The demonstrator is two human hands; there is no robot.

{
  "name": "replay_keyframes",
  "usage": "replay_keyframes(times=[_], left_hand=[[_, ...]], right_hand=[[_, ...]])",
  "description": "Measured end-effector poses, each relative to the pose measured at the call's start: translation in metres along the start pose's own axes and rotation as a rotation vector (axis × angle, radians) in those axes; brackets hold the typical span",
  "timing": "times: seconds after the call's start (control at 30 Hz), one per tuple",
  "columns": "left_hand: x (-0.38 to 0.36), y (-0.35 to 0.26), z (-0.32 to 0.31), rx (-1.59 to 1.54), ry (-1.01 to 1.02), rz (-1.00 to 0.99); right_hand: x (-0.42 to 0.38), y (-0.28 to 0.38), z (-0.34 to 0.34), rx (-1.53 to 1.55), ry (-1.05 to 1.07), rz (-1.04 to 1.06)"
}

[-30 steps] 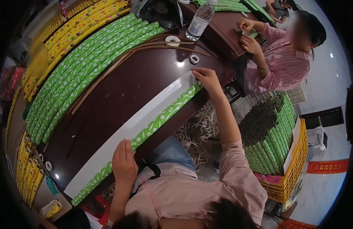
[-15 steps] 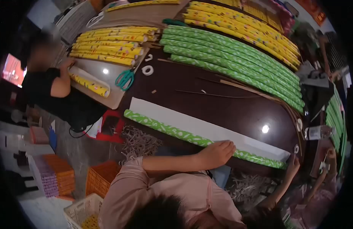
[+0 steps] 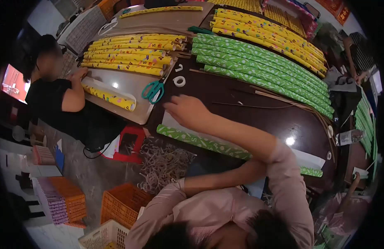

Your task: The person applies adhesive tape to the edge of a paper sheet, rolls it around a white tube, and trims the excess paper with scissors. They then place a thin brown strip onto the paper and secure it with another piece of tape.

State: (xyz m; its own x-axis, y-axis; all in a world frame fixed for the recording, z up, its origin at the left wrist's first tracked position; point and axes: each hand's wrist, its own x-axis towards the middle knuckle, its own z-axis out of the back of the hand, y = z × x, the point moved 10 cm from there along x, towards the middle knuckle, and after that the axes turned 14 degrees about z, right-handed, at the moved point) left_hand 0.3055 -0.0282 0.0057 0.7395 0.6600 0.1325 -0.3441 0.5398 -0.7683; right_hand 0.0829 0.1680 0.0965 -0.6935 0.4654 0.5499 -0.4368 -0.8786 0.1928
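Note:
My right hand [image 3: 190, 111] is raised above the left end of a white sheet [image 3: 170, 120], fingers bent together; whatever they pinch is too blurred to make out. The sheet's near edge is rolled into a green patterned tube [image 3: 200, 141] along the table's front edge. My left hand [image 3: 255, 167] lies at the tube's middle, beneath my right forearm, its fingers hidden. Beyond my right hand are a white tape roll [image 3: 179, 81] and teal scissors [image 3: 153, 91].
Green tubes [image 3: 262, 74] and yellow tubes [image 3: 266, 35] lie across the back. At left, a person in black sits by a yellow roll [image 3: 111, 98]. A bottle [image 3: 348, 137] is at right. Below left stand an orange crate [image 3: 121, 205] and paper shreds [image 3: 163, 166].
My right hand has swung from the tube's right end across to its left end, crossing over my left arm. My left hand is now under that forearm. The view has shifted slightly.

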Motion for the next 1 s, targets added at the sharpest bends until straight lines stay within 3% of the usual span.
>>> replay_keyframes(times=[0.07,0.2,0.23,0.3,0.37,0.5,0.63,0.67,0.73,0.77,0.8,0.83,0.9,1.0], left_hand=[[-0.015,-0.01,0.016,0.313,-0.036,-0.129],[-0.033,-0.005,0.041,0.406,-0.105,-0.155],[-0.036,-0.007,0.042,0.407,-0.117,-0.168],[-0.04,-0.005,0.051,0.423,-0.155,-0.177],[-0.044,-0.008,0.05,0.427,-0.176,-0.199],[-0.042,-0.012,0.051,0.439,-0.205,-0.205],[-0.036,-0.01,0.042,0.418,-0.138,-0.208],[-0.036,-0.011,0.036,0.409,-0.102,-0.207],[-0.035,-0.012,0.025,0.414,-0.031,-0.218],[-0.034,-0.011,0.022,0.423,-0.001,-0.222],[-0.032,-0.004,0.025,0.449,0.013,-0.213],[-0.03,-0.006,0.024,0.455,0.035,-0.219],[-0.022,-0.005,0.018,0.48,0.066,-0.216],[-0.013,-0.009,0.003,0.507,0.108,-0.22]], right_hand=[[0.055,-0.035,-0.058,-0.11,0.099,-0.12],[0.073,-0.065,-0.116,-0.274,0.205,-0.261],[0.071,-0.062,-0.124,-0.379,0.292,-0.286],[0.065,-0.062,-0.121,-0.295,0.324,-0.325],[0.06,-0.055,-0.104,-0.476,0.299,-0.3],[0.064,-0.065,-0.09,-0.54,0.223,-0.304],[0.047,-0.099,-0.126,-0.323,0.456,-0.64],[0.047,-0.111,-0.152,-0.42,0.459,-0.627],[0.037,-0.101,-0.094,-0.094,0.318,-0.748],[0.036,-0.114,-0.11,-0.04,0.306,-0.741],[0.04,-0.111,-0.099,0.016,0.427,-0.582],[0.031,-0.101,-0.046,0.182,0.18,-0.573],[0.021,-0.104,-0.032,0.299,0.263,-0.422],[-0.06,-0.09,0.028,1.142,0.102,-0.706]])
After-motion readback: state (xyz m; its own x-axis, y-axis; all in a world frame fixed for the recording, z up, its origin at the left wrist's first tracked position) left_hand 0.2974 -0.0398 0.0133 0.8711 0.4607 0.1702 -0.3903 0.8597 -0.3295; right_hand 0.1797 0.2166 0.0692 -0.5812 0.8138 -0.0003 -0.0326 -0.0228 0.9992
